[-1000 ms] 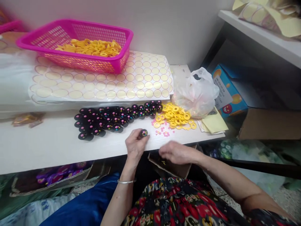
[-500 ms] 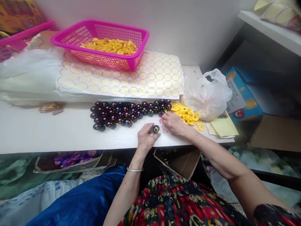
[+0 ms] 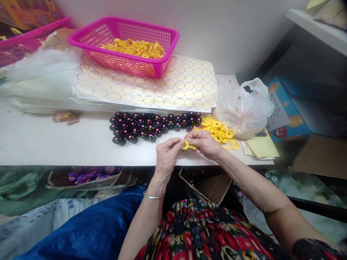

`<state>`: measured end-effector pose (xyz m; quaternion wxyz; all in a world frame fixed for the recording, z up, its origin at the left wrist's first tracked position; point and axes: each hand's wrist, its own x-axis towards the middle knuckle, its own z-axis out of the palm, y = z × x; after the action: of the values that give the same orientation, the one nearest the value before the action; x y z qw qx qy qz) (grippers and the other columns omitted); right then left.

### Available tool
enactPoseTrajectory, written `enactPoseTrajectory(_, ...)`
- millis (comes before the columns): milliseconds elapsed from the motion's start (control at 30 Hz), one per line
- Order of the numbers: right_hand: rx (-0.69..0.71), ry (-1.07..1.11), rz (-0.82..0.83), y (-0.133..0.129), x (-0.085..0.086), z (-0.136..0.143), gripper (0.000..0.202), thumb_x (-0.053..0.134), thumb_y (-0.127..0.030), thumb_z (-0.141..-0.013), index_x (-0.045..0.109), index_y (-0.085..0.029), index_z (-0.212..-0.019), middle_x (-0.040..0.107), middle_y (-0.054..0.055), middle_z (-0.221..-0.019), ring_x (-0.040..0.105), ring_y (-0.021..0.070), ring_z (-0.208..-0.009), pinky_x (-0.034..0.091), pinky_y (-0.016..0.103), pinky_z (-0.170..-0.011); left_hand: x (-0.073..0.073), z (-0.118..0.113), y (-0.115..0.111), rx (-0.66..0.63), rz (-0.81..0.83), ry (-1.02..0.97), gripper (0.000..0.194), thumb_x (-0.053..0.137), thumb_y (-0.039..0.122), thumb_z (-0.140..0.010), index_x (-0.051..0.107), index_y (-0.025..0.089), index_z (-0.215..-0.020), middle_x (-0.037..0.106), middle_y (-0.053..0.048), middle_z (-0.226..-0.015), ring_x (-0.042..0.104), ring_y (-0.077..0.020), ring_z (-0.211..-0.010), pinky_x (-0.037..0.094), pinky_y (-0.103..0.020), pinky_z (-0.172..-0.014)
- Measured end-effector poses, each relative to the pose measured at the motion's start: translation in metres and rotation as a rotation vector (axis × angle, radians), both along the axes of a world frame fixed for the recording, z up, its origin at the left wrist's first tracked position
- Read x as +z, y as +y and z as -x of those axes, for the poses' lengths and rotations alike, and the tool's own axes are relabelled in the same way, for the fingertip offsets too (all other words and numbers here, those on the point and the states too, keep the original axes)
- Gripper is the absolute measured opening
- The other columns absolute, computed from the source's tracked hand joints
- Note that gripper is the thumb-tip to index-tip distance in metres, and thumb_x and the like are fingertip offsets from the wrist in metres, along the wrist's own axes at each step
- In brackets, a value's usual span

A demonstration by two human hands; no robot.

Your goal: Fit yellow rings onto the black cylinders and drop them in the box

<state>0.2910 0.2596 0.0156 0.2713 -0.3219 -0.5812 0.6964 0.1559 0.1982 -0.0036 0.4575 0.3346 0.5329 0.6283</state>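
Above the front part of the white table (image 3: 89, 146), my left hand (image 3: 167, 154) and my right hand (image 3: 205, 145) meet, fingertips almost touching. Both pinch a small yellow ring-shaped plastic piece (image 3: 186, 146), partly covered by the fingers. Whether a black cup sits under it is hidden. Several short black round cups (image 3: 151, 136) stand in close rows behind and left of my hands, with pink and coloured beads on top. Beside my right hand lies a heap of loose yellow ring pieces (image 3: 217, 130).
A pink basket (image 3: 159, 68) of yellow pieces stands on sheets of round stickers (image 3: 189, 95) at the back. White plastic bags lie left and right (image 3: 246, 108). A blue box (image 3: 287, 112) is at far right. Open cartons (image 3: 214, 184) sit below the table edge.
The single black cup in my left fingers no longer shows. My right hand has come from the table to my left, and a yellow ring piece now shows between them. The view has shifted slightly.
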Motion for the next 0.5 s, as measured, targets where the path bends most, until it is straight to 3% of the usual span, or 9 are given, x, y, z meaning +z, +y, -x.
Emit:
enactPoseTrajectory(67,-0.034,-0.082,-0.099,-0.005,0.000,0.001,0.028,0.061,-0.040,-0.075,0.057,-0.014,-0.085,0.052,0.000,-0.067,0.045,0.0100,-0.057,0.035,0.023,-0.054,0.003,-0.001,0.002,0.060,0.081,-0.108,0.020,0.076,0.029,-0.059,0.071,0.012,-0.068,0.057,0.001,-0.051,0.041,-0.0042,-0.043,0.034,-0.018,-0.043)
enactPoseTrajectory(133,-0.039,-0.172,-0.370,-0.009,-0.002,0.000,0.024,0.062,-0.034,-0.076,0.059,-0.015,-0.090,0.054,0.001,-0.074,0.048,0.0117,-0.066,0.038,0.025,-0.062,0.002,-0.003,0.003,0.092,0.162,-0.192,0.022,0.077,0.028,-0.055,0.070,0.011,-0.066,0.056,0.001,-0.048,0.039,-0.0034,-0.040,0.029,-0.017,-0.039)
enactPoseTrajectory(233,-0.036,-0.272,-0.736,-0.013,-0.011,-0.002,0.013,0.055,-0.027,-0.081,0.058,-0.015,-0.083,0.052,0.002,-0.075,0.046,0.0123,-0.071,0.036,0.025,-0.067,-0.003,-0.007,0.003,0.099,0.216,-0.202,0.024,0.077,0.028,-0.053,0.070,0.009,-0.065,0.057,0.000,-0.048,0.041,-0.0048,-0.043,0.030,-0.018,-0.041)
enactPoseTrajectory(400,-0.050,-0.345,-0.852,-0.012,-0.029,-0.004,0.011,0.049,-0.026,-0.085,0.052,-0.015,-0.086,0.046,0.002,-0.077,0.044,0.0132,-0.072,0.035,0.024,-0.066,-0.017,-0.006,0.003,0.222,0.201,-0.018,0.024,0.071,0.035,-0.062,0.070,0.011,-0.068,0.055,0.002,-0.052,0.041,-0.0060,-0.047,0.035,-0.020,-0.047)
enactPoseTrajectory(500,-0.044,-0.379,-0.866,-0.011,-0.036,-0.004,0.011,0.047,-0.026,-0.087,0.050,-0.015,-0.085,0.045,0.003,-0.079,0.044,0.0140,-0.074,0.035,0.025,-0.068,-0.028,-0.002,0.005,0.213,0.217,0.090,0.025,0.068,0.037,-0.065,0.070,0.012,-0.067,0.051,0.003,-0.049,0.042,-0.0075,-0.049,0.036,-0.021,-0.049)
